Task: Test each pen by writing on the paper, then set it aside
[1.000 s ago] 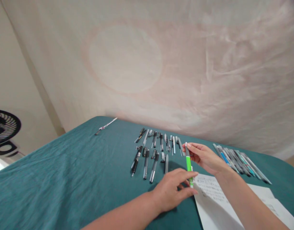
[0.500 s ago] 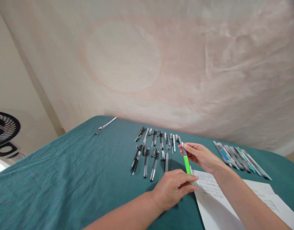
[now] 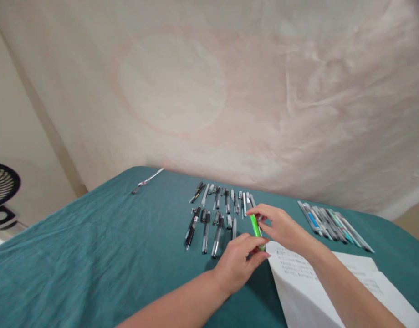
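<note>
Green pen (image 3: 255,226): slanting between both hands, just beside the paper (image 3: 291,280); any force is best running straight along its barrel.
Left hand (image 3: 242,257): pinching the lower end; a light, steady hold is serving best.
Right hand (image 3: 276,223): gripping the upper end.
Loose pens (image 3: 205,232): lying leftward, calling for clearance.

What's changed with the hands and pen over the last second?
Right hand moved down toward the left hand; the gap between them is smaller. The grey upper end of the green pen no longer shows. Nothing let go: both hands are still on it. Unchanged: rows of pens, right-side pen group, papers.
</note>
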Tool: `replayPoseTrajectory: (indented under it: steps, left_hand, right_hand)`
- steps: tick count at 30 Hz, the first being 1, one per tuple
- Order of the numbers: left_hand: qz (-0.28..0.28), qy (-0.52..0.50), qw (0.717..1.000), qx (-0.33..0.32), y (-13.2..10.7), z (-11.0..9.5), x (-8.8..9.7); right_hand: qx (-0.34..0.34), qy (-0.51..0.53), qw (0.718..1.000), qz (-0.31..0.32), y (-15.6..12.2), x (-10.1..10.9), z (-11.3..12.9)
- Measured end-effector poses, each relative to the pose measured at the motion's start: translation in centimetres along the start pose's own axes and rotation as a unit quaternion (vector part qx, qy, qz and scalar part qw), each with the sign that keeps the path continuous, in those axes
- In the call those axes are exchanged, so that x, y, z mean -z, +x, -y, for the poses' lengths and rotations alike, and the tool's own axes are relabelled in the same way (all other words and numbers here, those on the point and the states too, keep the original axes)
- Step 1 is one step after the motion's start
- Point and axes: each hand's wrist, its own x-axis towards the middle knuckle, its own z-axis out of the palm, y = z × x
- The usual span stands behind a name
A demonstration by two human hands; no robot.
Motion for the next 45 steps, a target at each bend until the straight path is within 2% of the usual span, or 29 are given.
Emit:
replayPoseTrajectory:
  steps: [5, 8, 10, 13, 15, 18, 21, 26, 31, 35, 41, 45]
  left_hand:
    - [0.082, -0.003, 0.996, -0.02, -0.1, -0.4, 0.4]
    - [0.144, 0.042, 0.986, -0.069, -0.2, -0.5, 0.4]
    - [0.184, 0.071, 0.972, -0.125, -0.2, -0.3, 0.2]
    - [0.222, 0.104, 0.953, -0.18, -0.2, 0.2, -0.1]
    - [0.232, 0.12, 0.946, -0.192, -0.2, 0.3, -0.2]
    - [0.239, 0.132, 0.944, -0.185, 0.1, 0.0, -0.1]
    - [0.255, 0.133, 0.942, -0.171, 0.4, -0.4, 0.1]
    - [0.262, 0.146, 0.941, -0.159, 0.8, -0.6, 0.0]
    - [0.275, 0.174, 0.931, -0.165, 0.9, -1.3, -0.2]
    - [0.306, 0.187, 0.913, -0.196, 1.0, -2.3, -0.2]
    - [0.332, 0.209, 0.903, -0.176, 0.9, -2.5, -0.3]
    - [0.328, 0.205, 0.906, -0.171, 0.9, -2.2, -0.4]
  right_hand:
    - [-0.028, -0.049, 0.997, -0.053, -1.9, 0.0, -1.8]
    - [-0.102, -0.026, 0.983, -0.152, -4.8, 0.7, -3.7]
    - [-0.173, 0.048, 0.96, -0.213, -7.3, 1.3, -5.1]
    - [-0.257, 0.155, 0.927, -0.224, -11.7, 2.3, -6.7]
    - [-0.307, 0.179, 0.903, -0.243, -14.6, 2.9, -7.4]
    - [-0.375, 0.183, 0.857, -0.302, -18.3, 3.7, -8.2]
    - [-0.401, 0.18, 0.817, -0.372, -20.6, 3.7, -8.9]
    - [-0.376, 0.211, 0.784, -0.448, -22.0, 3.0, -10.0]
    - [-0.381, 0.21, 0.786, -0.44, -23.0, 3.7, -10.8]
    - [-0.397, 0.182, 0.791, -0.429, -24.1, 4.7, -11.4]
    - [-0.422, 0.084, 0.815, -0.388, -24.9, 4.6, -11.4]
    - [-0.425, 0.007, 0.826, -0.37, -24.9, 4.4, -11.6]
